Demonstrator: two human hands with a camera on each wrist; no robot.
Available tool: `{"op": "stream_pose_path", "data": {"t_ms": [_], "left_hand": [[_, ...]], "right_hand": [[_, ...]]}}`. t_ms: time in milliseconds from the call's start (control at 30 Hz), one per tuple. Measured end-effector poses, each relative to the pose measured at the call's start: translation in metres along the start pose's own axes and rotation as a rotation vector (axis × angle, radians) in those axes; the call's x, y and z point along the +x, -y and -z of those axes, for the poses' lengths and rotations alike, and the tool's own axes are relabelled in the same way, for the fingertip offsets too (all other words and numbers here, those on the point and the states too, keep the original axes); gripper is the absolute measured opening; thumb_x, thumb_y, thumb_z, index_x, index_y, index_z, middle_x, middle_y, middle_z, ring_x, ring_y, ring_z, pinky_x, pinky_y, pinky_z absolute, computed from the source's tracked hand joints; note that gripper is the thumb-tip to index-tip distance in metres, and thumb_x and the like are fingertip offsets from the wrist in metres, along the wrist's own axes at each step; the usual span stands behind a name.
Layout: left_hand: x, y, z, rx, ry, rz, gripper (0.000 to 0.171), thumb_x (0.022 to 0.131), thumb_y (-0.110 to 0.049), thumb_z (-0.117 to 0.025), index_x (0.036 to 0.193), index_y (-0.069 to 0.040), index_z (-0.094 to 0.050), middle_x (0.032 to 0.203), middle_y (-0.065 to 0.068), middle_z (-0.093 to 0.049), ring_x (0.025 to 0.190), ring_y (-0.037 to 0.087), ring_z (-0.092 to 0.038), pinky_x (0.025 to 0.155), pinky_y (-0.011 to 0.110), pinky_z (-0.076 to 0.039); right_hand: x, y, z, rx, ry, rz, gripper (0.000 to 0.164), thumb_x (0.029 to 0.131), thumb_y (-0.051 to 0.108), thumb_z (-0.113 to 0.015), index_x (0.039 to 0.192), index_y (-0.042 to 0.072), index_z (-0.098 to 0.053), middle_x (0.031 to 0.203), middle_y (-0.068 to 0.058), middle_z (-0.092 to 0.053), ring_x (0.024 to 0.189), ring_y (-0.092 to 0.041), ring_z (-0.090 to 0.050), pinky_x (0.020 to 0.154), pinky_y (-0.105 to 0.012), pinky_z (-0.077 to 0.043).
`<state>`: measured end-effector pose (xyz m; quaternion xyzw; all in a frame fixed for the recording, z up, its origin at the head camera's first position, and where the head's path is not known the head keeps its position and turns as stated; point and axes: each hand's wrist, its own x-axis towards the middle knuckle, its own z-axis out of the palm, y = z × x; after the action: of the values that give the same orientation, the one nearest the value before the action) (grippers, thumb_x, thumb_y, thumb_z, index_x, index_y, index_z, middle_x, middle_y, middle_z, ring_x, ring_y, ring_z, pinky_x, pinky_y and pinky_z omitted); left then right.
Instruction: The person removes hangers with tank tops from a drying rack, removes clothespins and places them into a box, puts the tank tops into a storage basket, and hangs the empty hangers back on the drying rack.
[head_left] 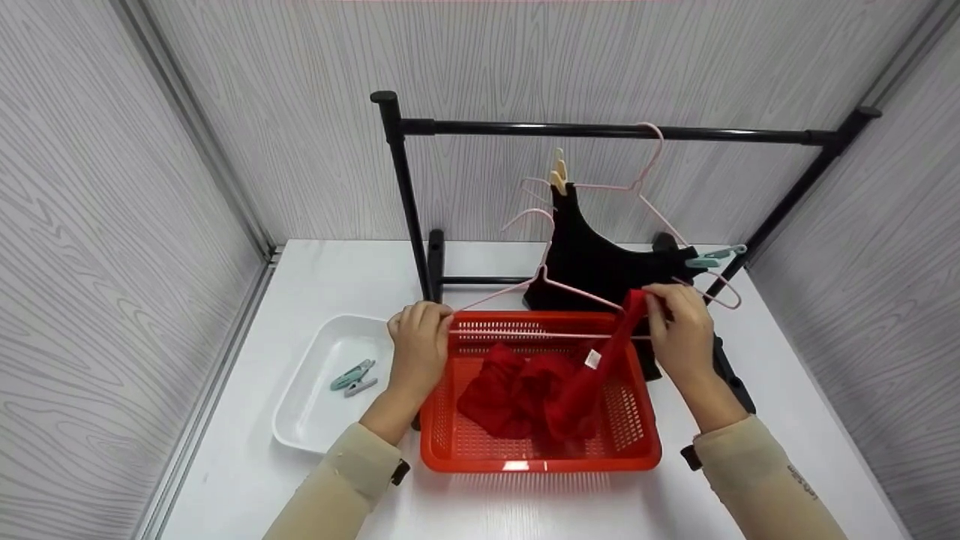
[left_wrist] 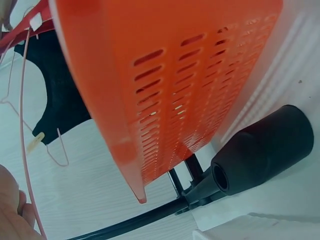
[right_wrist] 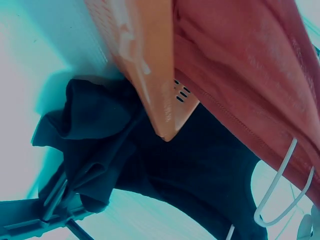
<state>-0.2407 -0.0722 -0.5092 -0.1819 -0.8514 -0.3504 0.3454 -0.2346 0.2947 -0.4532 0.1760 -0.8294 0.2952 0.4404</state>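
In the head view my left hand [head_left: 418, 341] grips the left end of a pink wire hanger [head_left: 543, 270], which I hold above the red plastic basket [head_left: 442, 466]. The fingers of my right hand [head_left: 684, 330] pinch the strap of a red garment [head_left: 577, 401] beside the hanger's right end. A white label shows on the strap, and the rest of the garment lies bunched in the basket. The right wrist view shows the red cloth [right_wrist: 250, 75] stretched up past the basket's corner, with the hanger's end [right_wrist: 275, 187] at its edge.
Behind the basket a black garment [head_left: 592, 247] hangs on another pink hanger from the black rack [head_left: 525, 130], with a yellow clothespin [head_left: 559, 178] and a teal clothespin [head_left: 712, 259] on it. A white tray [head_left: 289, 420] at left holds a few clothespins [head_left: 352, 375].
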Motion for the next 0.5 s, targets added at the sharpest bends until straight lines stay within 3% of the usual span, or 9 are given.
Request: {"op": "stream_pose_path", "data": {"t_ms": [500], "left_hand": [[-0.0004, 0.0089, 0.0047, 0.021, 0.008, 0.038, 0.007, 0.099, -0.012, -0.061, 0.104, -0.009, -0.064, 0.100, 0.006, -0.061, 0.095, 0.027, -0.055, 0.089, 0.049, -0.032]], "right_hand": [[-0.0081, -0.0112, 0.0005, -0.043, -0.037, -0.081, 0.011, 0.091, -0.005, -0.065, 0.100, -0.002, -0.071, 0.093, -0.018, -0.068, 0.089, -0.035, -0.061, 0.081, -0.045, -0.044]]}}
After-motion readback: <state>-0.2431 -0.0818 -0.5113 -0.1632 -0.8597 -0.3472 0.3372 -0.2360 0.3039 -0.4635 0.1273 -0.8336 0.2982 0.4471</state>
